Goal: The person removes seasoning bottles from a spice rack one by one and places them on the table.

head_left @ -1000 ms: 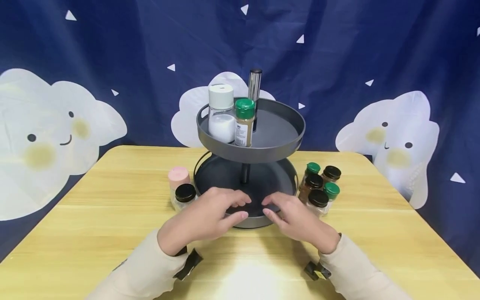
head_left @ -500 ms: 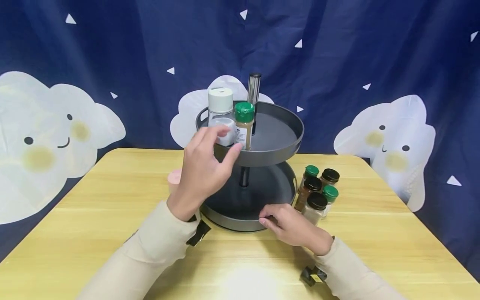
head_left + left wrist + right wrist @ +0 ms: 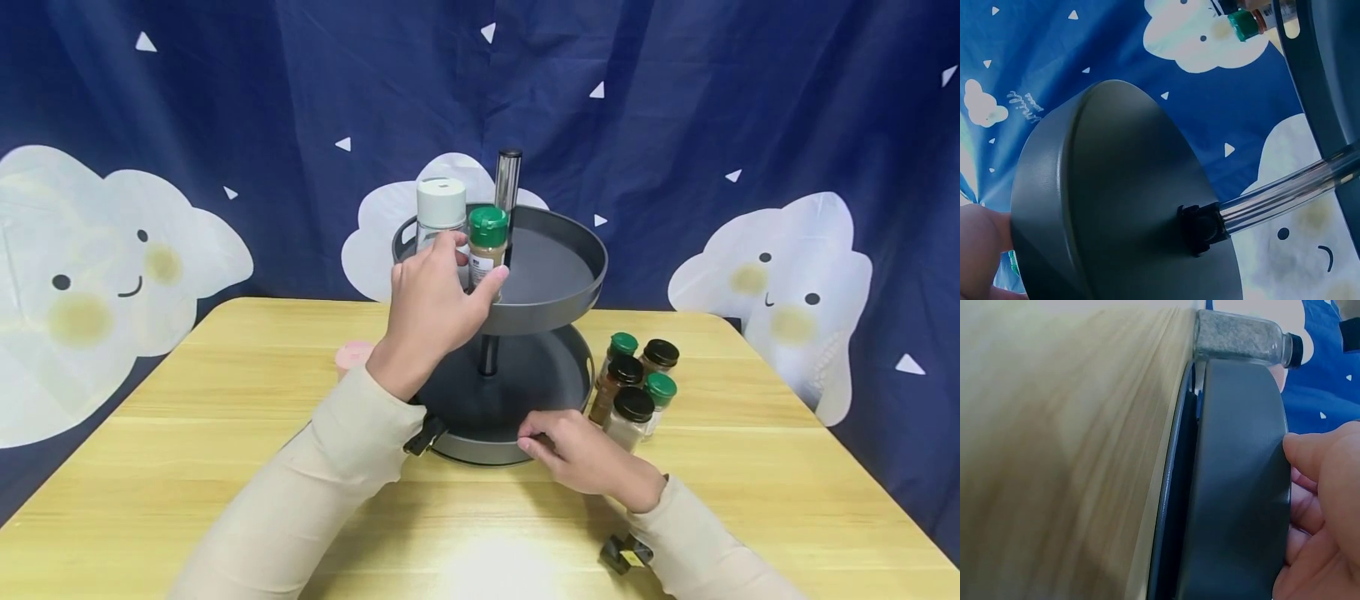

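A dark grey two-tier tray [image 3: 538, 315] with a metal post stands on the table. My left hand [image 3: 435, 304] is at the front left of the upper tier, fingers and thumb around a green-capped spice jar [image 3: 488, 237]. The fingers reach between it and a white-capped jar [image 3: 441, 202], and the thumb lies across its front right. In the left wrist view part of the left hand [image 3: 982, 250] shows beside the upper tier. My right hand [image 3: 581, 450] pinches the front rim of the lower tier; in the right wrist view the thumb [image 3: 1310, 450] rests on that rim.
Several spice jars with black and green caps, among them a black-capped jar [image 3: 634, 406], stand right of the tray. A pink-capped jar [image 3: 354, 356] at the left is partly hidden by my arm. A clear jar [image 3: 1240, 337] stands behind the tray rim in the right wrist view.
My left hand has risen from the lower tier to the upper one and come around the green-capped jar. My right hand has moved slightly down onto the lower rim and stayed there.
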Tool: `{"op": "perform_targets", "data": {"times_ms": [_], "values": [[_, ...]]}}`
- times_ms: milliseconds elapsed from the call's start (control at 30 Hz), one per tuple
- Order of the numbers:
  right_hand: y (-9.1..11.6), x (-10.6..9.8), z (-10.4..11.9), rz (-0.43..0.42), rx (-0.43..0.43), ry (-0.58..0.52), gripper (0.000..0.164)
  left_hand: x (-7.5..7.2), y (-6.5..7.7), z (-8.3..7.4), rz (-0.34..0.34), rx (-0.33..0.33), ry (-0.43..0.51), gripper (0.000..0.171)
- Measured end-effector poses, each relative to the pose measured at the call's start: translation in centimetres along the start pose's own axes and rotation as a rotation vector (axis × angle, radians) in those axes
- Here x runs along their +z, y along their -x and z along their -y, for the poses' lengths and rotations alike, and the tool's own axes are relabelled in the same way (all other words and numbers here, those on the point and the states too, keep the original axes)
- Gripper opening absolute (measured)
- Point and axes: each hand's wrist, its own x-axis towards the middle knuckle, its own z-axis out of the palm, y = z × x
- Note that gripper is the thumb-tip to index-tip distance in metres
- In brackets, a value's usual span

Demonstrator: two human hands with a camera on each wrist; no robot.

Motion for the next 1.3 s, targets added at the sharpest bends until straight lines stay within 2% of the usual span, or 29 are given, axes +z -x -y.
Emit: {"op": "perform_targets", "data": {"times_ms": [233, 467, 1300], "values": [[0.1, 0.04, 0.05, 0.006, 0.014, -0.008, 0.009, -0.01, -0.4, -0.39, 0.019, -0.03, -0.038, 0.051], [0.22, 0.29, 0.03, 0.017, 0.014, -0.024, 0.01, -0.12, -0.31, -0.14, 0.019, -0.067, -0.018, 0.044], [0.1, 0.02, -0.11, 0.026, 0.039, -0.016, 0.009, 0.09, -0.94, 0.11, -0.069, 0.024, 0.058, 0.038]]}}
